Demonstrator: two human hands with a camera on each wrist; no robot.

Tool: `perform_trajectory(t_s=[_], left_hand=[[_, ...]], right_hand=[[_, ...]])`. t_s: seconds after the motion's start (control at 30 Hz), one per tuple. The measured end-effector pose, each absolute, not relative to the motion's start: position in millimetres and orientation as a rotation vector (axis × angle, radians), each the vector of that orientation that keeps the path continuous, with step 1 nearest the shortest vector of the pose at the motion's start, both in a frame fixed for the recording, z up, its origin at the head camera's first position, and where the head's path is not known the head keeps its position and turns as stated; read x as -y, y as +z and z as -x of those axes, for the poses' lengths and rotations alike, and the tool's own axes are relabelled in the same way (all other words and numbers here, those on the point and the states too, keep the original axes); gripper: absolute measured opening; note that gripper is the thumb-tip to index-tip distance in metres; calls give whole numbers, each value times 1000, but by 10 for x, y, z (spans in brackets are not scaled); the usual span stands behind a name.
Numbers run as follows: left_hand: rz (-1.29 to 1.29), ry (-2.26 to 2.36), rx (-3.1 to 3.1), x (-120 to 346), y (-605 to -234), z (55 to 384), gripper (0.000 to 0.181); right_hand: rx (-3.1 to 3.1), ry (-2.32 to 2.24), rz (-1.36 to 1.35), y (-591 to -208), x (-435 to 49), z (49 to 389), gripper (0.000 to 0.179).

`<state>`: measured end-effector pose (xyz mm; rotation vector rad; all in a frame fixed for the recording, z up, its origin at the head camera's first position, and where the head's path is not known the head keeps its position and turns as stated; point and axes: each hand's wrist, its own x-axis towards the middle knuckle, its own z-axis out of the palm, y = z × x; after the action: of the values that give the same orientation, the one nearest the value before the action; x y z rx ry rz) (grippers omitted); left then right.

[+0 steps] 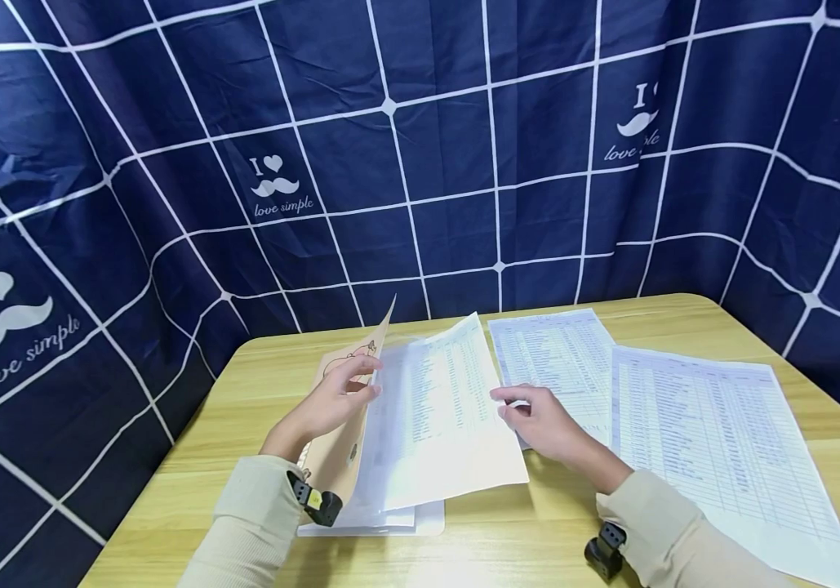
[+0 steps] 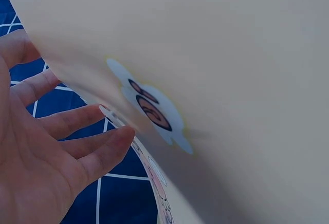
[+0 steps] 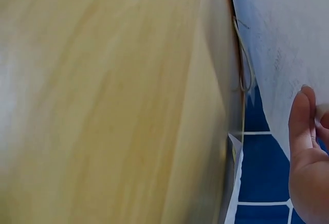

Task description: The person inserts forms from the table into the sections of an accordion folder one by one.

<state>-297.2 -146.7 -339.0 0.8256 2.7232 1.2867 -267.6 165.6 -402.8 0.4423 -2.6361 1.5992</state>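
A folder [image 1: 349, 445] with a beige cover and cartoon drawings stands opened on the table, its clear plastic pages beneath. My left hand [image 1: 335, 400] holds it at the raised cover's edge, index finger and thumb near the plastic pages. Other left fingers touch the cover [image 2: 247, 80] in the left wrist view. At the middle, a printed sheet [image 1: 456, 408] with table rows lies tilted over the folder's pages, its lower edge curling up. My right hand [image 1: 544, 420] pinches this sheet's right edge between thumb and fingers. In the right wrist view, the sheet's back [image 3: 288, 39] shows beside the right hand [image 3: 308, 152].
Two more printed sheets lie on the right: one at the back [image 1: 552, 351] and a larger one [image 1: 721, 441] overlapping it. The wooden table [image 1: 522, 539] has a rounded far edge. Dark blue curtains [image 1: 449, 147] with white lines enclose it behind and at both sides.
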Motion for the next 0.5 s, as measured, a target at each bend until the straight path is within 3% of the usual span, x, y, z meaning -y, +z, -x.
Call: perform_trajectory(t_s=[0.5], left_hand=[[-818,1295,-2699,1500,-3402,2982,36]], right_hand=[[2685,1633,-495,-4040,-1591,2681,33]])
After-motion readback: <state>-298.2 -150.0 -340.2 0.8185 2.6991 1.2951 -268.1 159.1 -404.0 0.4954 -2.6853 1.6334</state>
